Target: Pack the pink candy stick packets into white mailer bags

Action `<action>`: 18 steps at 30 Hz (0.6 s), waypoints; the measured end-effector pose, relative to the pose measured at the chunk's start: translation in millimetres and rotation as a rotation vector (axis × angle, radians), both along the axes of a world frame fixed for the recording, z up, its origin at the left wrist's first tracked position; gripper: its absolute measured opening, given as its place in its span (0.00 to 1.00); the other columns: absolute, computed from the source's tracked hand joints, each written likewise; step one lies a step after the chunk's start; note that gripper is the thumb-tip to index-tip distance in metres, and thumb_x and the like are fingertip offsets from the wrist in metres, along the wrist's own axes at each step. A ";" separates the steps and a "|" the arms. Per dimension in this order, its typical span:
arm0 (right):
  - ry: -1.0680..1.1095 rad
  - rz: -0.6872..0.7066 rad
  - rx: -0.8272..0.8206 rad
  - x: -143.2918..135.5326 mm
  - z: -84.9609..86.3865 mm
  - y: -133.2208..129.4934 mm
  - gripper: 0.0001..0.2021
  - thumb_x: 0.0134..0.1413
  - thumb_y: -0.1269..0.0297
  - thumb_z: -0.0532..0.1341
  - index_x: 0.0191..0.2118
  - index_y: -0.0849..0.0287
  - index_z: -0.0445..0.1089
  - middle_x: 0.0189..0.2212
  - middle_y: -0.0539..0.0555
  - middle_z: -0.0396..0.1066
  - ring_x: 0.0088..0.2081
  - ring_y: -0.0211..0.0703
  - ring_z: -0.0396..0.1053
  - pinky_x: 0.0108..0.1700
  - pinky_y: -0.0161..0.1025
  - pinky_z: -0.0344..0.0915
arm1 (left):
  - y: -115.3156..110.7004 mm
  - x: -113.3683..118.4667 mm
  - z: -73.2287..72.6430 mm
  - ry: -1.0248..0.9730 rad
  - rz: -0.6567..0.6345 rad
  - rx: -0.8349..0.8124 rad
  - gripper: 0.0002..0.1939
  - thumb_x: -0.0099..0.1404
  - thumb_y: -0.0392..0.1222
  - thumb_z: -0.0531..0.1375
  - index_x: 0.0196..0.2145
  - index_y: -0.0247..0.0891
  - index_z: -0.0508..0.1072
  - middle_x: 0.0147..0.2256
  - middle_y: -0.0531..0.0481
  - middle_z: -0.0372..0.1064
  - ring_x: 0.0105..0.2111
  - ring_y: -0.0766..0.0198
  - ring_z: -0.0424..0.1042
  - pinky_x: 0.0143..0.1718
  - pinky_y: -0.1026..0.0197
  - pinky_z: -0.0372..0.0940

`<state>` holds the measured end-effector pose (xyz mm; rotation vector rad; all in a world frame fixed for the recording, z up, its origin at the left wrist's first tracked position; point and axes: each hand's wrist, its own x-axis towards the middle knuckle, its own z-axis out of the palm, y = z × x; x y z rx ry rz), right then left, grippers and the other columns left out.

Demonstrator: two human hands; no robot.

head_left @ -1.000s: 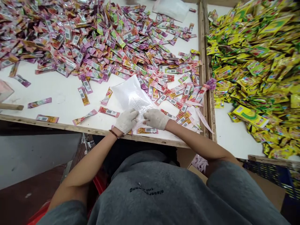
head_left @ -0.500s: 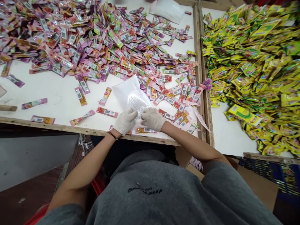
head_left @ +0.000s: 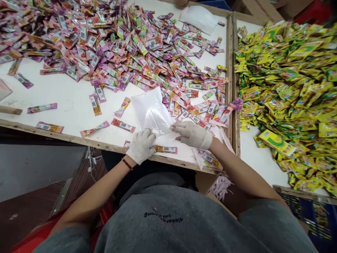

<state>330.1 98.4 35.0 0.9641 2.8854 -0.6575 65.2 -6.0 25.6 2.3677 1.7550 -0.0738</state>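
A white plastic bag [head_left: 151, 110] with a shiny, crinkled lower part lies on the white table near its front edge. My left hand [head_left: 142, 144], in a white glove with bare fingertips, has its fingers curled at the bag's lower left edge. At the bag's right side is my right hand [head_left: 193, 134], also gloved, palm down with its fingers apart and pointing left. An orange and pink sachet [head_left: 166, 149] lies between the hands along the wooden edge. Pink sachets [head_left: 184, 114] are scattered just beyond the bag.
A large heap of pink and purple sachets [head_left: 105, 45] covers the back left. Behind a wooden divider [head_left: 230, 70] on the right are many yellow packets [head_left: 289, 88]. Another white bag [head_left: 199, 18] lies at the back. A wooden rim [head_left: 65, 137] runs along the front.
My right hand has moved right, away from my left hand, and its fingers have spread. My left hand stays at the bag's lower left. The camera view has shifted slightly.
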 end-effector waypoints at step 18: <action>-0.172 -0.335 -0.164 -54.0 -14.3 44.4 0.17 0.70 0.60 0.53 0.45 0.60 0.80 0.43 0.59 0.81 0.44 0.48 0.77 0.46 0.39 0.68 | 43.7 -44.7 -7.9 -0.569 0.547 -0.223 0.11 0.69 0.44 0.56 0.41 0.39 0.76 0.37 0.46 0.79 0.40 0.54 0.76 0.43 0.56 0.67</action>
